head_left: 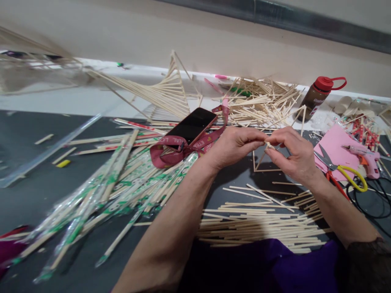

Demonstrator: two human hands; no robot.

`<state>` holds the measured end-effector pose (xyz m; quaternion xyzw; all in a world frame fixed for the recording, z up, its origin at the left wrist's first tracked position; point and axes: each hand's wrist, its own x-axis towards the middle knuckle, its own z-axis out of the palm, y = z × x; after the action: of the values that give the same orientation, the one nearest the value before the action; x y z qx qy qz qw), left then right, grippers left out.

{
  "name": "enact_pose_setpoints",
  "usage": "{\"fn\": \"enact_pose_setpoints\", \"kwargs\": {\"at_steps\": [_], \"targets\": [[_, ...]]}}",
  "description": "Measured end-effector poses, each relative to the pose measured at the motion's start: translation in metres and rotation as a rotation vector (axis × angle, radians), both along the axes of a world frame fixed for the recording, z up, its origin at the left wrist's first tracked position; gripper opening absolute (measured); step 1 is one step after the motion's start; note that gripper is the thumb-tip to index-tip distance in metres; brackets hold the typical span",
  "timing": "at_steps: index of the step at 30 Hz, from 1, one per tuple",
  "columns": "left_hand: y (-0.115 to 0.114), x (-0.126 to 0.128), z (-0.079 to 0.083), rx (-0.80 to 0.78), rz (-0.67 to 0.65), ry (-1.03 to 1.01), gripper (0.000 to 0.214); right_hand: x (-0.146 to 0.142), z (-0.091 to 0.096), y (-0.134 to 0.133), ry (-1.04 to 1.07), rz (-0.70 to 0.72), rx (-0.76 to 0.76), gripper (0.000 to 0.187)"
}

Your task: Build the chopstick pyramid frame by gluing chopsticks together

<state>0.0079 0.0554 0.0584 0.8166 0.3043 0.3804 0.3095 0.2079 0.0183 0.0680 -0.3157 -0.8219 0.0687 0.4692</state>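
My left hand [235, 146] and my right hand [293, 156] meet over the dark table [27, 191], fingertips pinched together on a joint of a small frame of thin wooden sticks [269, 144]. The frame's square base [262, 167] rests on the table below my hands, and one stick rises toward the back [302, 116]. Both hands are closed in a pinch on the frame's sticks. A loose pile of bare sticks [259, 224] lies just in front of me, under my forearms.
Wrapped chopsticks [116, 191] spread at left. A phone [192, 126] on a red lanyard [171, 152] lies behind my left hand. Scissors [339, 171], a glue gun [365, 156], pink paper [332, 142], a red-capped bottle [319, 95], a stick heap [259, 101] and a fan-shaped stick structure [165, 93] stand around.
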Motion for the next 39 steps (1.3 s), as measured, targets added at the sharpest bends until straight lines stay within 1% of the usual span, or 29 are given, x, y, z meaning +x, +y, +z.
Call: {"fn": "enact_pose_setpoints", "kwargs": {"at_steps": [9,14,17,26,35,39], "targets": [[0.0001,0.0002,0.0000,-0.022,0.014,0.006,0.022,-0.0006,-0.0003,0.0010,0.025,0.013,-0.018,0.009],[0.0006,0.0007,-0.0024,-0.017,0.021,-0.014,0.021,-0.0004,-0.0004,0.0021,0.013,0.011,0.004,0.008],[0.0002,0.0008,-0.0015,-0.011,0.002,-0.025,0.020,0.0004,-0.0003,0.0026,-0.005,0.003,0.009,0.006],[-0.0004,0.0015,0.0003,-0.028,0.006,-0.009,0.020,0.0000,-0.0001,0.0025,0.000,0.015,0.020,0.010],[-0.0010,0.0017,-0.0002,0.006,-0.004,-0.026,0.021,0.0005,-0.0005,0.0034,-0.004,0.009,0.032,0.009],[-0.0009,0.0019,-0.0003,-0.025,0.009,-0.022,0.021,0.0000,-0.0005,0.0035,0.005,0.015,0.036,0.009]]}}
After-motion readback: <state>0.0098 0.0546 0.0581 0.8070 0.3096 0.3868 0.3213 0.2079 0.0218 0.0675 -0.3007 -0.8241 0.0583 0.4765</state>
